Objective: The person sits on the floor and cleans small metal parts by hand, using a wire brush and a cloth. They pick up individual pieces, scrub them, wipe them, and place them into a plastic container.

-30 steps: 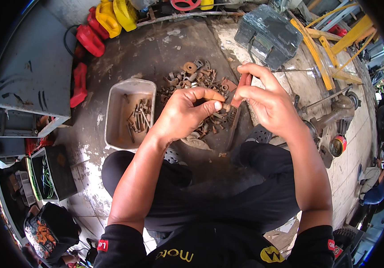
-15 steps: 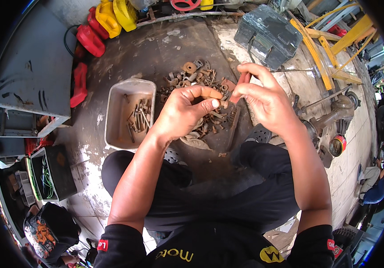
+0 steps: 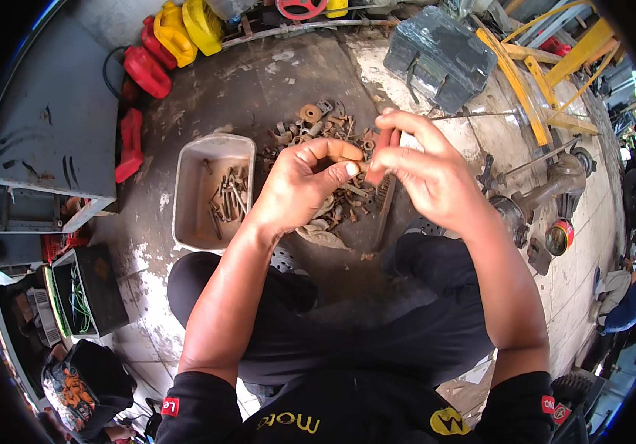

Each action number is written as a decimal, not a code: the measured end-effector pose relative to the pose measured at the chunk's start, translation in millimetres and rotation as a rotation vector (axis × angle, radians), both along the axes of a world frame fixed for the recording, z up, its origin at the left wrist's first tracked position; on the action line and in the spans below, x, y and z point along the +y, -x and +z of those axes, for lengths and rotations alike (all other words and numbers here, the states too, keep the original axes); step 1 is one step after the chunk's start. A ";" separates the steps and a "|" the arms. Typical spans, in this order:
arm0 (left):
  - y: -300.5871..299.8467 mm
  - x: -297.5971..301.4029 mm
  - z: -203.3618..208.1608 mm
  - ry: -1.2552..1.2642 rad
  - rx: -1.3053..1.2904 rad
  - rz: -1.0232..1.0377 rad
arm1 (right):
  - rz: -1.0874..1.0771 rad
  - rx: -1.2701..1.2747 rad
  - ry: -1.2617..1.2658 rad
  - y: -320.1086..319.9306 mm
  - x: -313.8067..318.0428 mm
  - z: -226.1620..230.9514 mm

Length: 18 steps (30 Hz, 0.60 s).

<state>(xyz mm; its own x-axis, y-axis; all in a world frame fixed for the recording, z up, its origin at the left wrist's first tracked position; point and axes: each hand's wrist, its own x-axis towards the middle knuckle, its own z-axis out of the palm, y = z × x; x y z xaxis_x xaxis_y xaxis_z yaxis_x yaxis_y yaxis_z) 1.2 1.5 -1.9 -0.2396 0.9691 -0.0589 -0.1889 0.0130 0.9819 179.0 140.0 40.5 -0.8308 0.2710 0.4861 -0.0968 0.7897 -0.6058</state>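
My left hand (image 3: 296, 185) is closed, pinching a small rusty bolt (image 3: 364, 167) between thumb and fingers; most of it is hidden. My right hand (image 3: 440, 177) meets the bolt's free end, thumb and a finger closed about it and another finger raised. Whether a nut sits on that end cannot be made out. Below both hands lies a heap of rusty bolts, nuts and washers (image 3: 310, 113) on the dark floor. Left of the heap stands a pale, dirty rectangular tub (image 3: 192, 177) with several bolts (image 3: 233, 191) inside, nearest my left forearm.
A dark toolbox (image 3: 442, 59) stands at the far right, beside a yellow metal frame (image 3: 525, 85). Greasy machine parts (image 3: 555, 185) lie right of my knee. Red jugs (image 3: 146, 70), yellow jugs (image 3: 177, 33) and a grey cabinet (image 3: 52, 111) line the left. Another person (image 3: 85, 388) is at lower left.
My right hand has moved left and slightly down, its fingers coming onto the bolt's end, which showed between the hands before. My left hand keeps its pinch, nearly still.
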 end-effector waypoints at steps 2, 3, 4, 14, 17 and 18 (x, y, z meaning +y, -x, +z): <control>2.1 -1.6 -3.7 0.008 0.014 -0.003 | -0.061 -0.040 0.084 -4.2 8.8 -8.1; 1.7 -1.2 -1.8 0.006 0.003 0.008 | -0.043 -0.005 0.071 -3.4 7.9 -6.5; 0.6 -0.9 1.4 0.004 -0.008 0.020 | -0.026 0.030 0.058 -2.5 4.6 -3.3; 0.9 1.1 0.1 0.018 -0.067 0.021 | 0.012 0.063 0.061 0.2 -3.8 1.6; 1.3 0.7 -5.7 0.029 -0.035 0.009 | -0.013 -0.001 -0.108 0.0 -1.7 -2.5; 1.3 0.7 -4.6 0.029 -0.029 0.010 | -0.040 -0.010 -0.027 0.6 4.4 -3.9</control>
